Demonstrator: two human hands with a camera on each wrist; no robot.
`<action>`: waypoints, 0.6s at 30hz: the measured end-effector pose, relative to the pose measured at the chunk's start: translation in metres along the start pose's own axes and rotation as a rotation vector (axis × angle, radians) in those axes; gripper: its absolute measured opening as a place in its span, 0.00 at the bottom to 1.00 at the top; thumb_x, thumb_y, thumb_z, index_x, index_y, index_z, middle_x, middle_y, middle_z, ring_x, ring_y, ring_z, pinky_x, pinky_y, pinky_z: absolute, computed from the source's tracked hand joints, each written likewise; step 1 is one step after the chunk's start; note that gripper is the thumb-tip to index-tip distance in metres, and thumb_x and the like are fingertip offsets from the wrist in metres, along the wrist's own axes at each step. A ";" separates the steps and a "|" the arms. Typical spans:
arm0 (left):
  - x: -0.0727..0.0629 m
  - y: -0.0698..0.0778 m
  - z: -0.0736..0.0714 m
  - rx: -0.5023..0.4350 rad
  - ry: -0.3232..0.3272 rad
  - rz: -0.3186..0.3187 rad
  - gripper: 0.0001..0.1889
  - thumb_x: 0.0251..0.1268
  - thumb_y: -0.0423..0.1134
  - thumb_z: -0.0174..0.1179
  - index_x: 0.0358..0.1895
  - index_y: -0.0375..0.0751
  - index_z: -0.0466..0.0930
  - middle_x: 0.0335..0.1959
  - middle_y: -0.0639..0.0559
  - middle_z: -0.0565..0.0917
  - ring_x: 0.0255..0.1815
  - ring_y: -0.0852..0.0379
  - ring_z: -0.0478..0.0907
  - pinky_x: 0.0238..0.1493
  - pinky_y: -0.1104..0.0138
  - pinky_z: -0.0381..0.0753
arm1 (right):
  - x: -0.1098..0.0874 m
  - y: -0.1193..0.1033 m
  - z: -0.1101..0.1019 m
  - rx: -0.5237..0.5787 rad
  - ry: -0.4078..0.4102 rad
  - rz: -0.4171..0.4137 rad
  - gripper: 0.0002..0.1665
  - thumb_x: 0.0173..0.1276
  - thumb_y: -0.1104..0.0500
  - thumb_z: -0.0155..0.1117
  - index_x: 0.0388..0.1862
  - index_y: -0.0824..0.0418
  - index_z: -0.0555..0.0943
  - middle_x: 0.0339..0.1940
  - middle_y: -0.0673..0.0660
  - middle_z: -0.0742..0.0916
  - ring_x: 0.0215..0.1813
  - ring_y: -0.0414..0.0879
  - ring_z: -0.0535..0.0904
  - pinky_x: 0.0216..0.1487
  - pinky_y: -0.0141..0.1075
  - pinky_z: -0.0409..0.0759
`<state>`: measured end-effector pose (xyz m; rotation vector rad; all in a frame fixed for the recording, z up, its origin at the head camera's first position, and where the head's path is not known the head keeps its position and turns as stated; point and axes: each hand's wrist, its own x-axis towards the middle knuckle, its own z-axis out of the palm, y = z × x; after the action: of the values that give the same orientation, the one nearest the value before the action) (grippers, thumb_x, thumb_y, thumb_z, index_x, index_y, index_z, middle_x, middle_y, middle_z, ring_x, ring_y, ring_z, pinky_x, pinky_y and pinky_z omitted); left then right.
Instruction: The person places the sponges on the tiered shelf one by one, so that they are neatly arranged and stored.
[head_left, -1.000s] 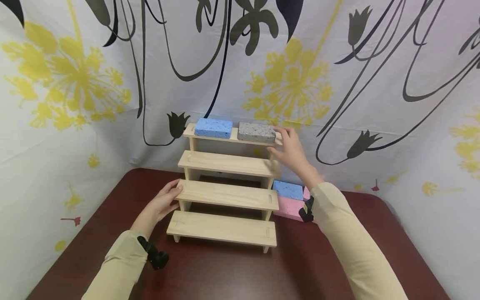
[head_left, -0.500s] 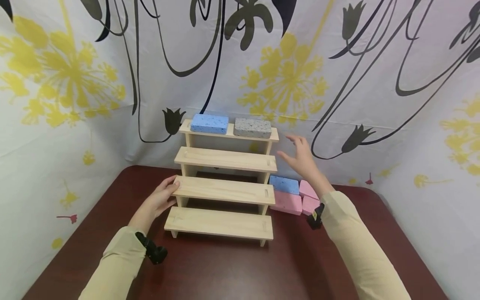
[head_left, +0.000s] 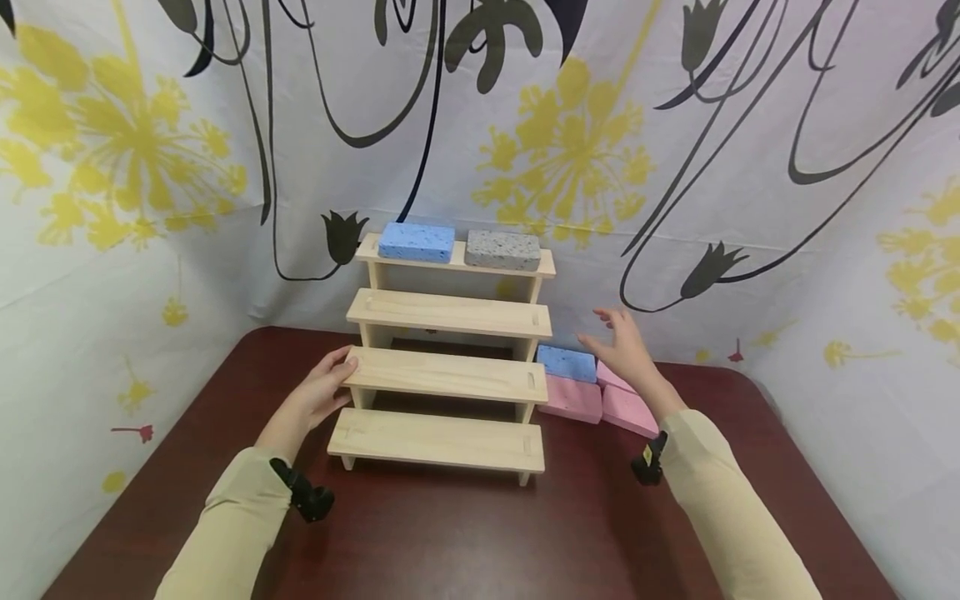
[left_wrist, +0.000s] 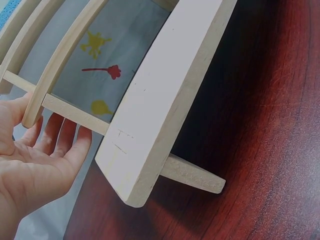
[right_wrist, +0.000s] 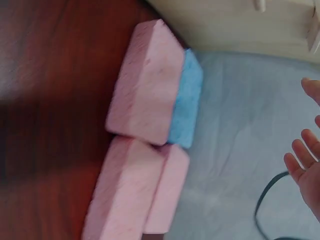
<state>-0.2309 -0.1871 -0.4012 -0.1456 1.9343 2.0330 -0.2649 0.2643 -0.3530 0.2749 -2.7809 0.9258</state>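
Note:
A wooden stepped display stand (head_left: 442,375) with several tiers stands on the table. My left hand (head_left: 318,392) holds the left end of its second tier from the bottom, thumb on top; in the left wrist view the fingers (left_wrist: 65,137) go in behind the side support. On the top tier lie a blue sponge (head_left: 416,242) at left and a grey sponge (head_left: 502,252) at right. My right hand (head_left: 626,354) is in the air right of the stand, fingers spread and holding nothing, above a group of sponges: one blue (head_left: 567,364) and pink ones (head_left: 572,398).
The pink and blue sponges lie close together by the stand's right side, with further pink ones (head_left: 628,410) at the right. A patterned cloth (head_left: 570,150) hangs behind and at both sides of the dark red table (head_left: 420,542).
My right hand has left the grey sponge on the top tier and moved right and down toward the sponges on the table. The left hand keeps its hold on the stand.

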 end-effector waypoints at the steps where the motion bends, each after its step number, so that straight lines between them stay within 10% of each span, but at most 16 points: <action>1: 0.000 0.000 0.000 -0.001 -0.001 0.000 0.35 0.71 0.46 0.42 0.73 0.48 0.33 0.73 0.36 0.42 0.73 0.41 0.44 0.71 0.48 0.48 | -0.003 0.004 0.000 0.003 -0.003 0.007 0.36 0.63 0.53 0.61 0.64 0.69 0.61 0.59 0.71 0.67 0.61 0.64 0.64 0.60 0.57 0.65; 18: 0.001 0.001 0.001 -0.006 -0.008 -0.020 0.35 0.72 0.46 0.42 0.73 0.49 0.32 0.73 0.38 0.40 0.73 0.42 0.43 0.71 0.49 0.47 | -0.042 0.060 0.007 -0.006 -0.076 0.104 0.37 0.63 0.53 0.61 0.62 0.73 0.62 0.57 0.73 0.69 0.59 0.66 0.64 0.59 0.59 0.65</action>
<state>-0.2320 -0.1861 -0.4004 -0.1573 1.9141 2.0234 -0.2401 0.3124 -0.4031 0.1691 -2.8916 0.9494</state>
